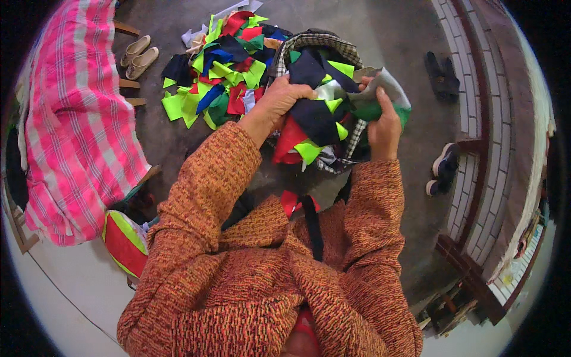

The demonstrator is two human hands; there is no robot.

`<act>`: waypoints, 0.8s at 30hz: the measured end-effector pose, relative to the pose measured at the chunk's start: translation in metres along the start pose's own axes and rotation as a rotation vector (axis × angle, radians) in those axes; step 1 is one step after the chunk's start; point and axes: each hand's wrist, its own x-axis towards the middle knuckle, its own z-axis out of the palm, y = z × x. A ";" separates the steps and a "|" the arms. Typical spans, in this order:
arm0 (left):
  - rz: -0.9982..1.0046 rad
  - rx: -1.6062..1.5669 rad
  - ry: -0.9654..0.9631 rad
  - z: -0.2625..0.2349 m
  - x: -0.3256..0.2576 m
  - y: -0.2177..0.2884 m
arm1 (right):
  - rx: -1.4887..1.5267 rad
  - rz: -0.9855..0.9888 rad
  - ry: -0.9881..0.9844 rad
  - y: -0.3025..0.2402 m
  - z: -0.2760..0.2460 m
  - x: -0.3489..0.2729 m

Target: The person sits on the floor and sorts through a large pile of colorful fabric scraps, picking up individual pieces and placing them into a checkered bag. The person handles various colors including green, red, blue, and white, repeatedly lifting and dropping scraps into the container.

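My right hand point(384, 122) pinches a fabric scrap, light grey point(392, 86) on its upper part and green point(369, 112) below. My left hand point(279, 101) is closed at the left side of a bundle of scraps, its thumb lying across them and its other fingers mostly hidden. Between the hands are a black scrap point(315, 122), a red scrap point(289, 141) and a neon yellow scrap point(308, 151). A black-and-white checked cloth point(324, 39) curves around the far side of this bundle and shows again below it.
A heap of mixed scraps point(229, 71) lies on the grey floor point(392, 30) beyond my left hand. Pink checked cloth point(83, 131) covers furniture at the left, near beige shoes point(141, 62). Dark shoes point(443, 76) and sneakers point(446, 163) lie by the white-brick edge point(470, 101) at the right.
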 end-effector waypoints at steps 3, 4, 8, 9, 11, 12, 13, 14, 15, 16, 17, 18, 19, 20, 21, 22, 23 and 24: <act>0.068 0.074 0.011 0.002 0.023 0.000 | -0.027 -0.027 0.037 0.020 -0.006 0.009; 0.079 0.093 0.024 0.003 0.025 0.001 | -0.024 -0.006 0.028 0.015 0.000 0.009; 0.064 0.068 0.064 0.003 0.028 -0.004 | -0.282 -0.083 0.035 0.008 0.003 0.017; 0.069 0.059 0.032 0.004 0.029 -0.004 | -0.294 -0.093 0.050 0.008 -0.003 0.019; 0.079 0.040 -0.031 0.006 0.030 -0.005 | -0.311 -0.069 0.102 0.015 -0.018 0.020; 0.090 0.051 -0.031 0.008 0.030 -0.005 | -0.342 -0.023 0.066 0.013 -0.018 0.017; 0.101 0.062 -0.031 0.010 0.029 -0.004 | -0.373 0.024 0.030 0.008 -0.014 0.014; 0.112 0.072 -0.031 0.011 0.029 -0.004 | -0.403 0.071 -0.007 0.006 -0.010 0.010; 0.132 0.069 -0.043 0.013 0.030 -0.004 | -0.238 0.064 -0.055 0.007 -0.004 0.009; 0.152 0.065 -0.055 0.015 0.031 -0.005 | -0.216 0.087 -0.059 0.007 0.003 0.004; 0.173 0.061 -0.066 0.016 0.030 -0.005 | -0.162 0.135 -0.068 0.011 0.006 -0.001; 0.181 0.054 -0.064 0.019 0.029 -0.005 | -0.178 0.219 -0.050 0.011 0.010 -0.006; 0.190 0.046 -0.060 0.021 0.027 -0.004 | -0.193 0.306 -0.034 0.011 0.015 -0.010; 0.201 0.041 -0.055 0.022 0.026 -0.003 | -0.276 0.431 0.006 0.008 0.019 -0.013; 0.190 0.057 -0.064 0.021 0.026 -0.002 | -0.102 0.423 -0.081 0.028 0.016 -0.014; 0.179 0.073 -0.071 0.018 0.025 -0.002 | -0.223 0.336 -0.155 0.028 0.016 -0.017; 0.163 0.091 -0.079 0.016 0.025 -0.003 | -0.182 0.358 -0.142 0.032 0.016 -0.016; 0.118 0.067 -0.114 0.020 0.021 0.002 | -0.146 0.383 -0.125 0.037 0.015 -0.015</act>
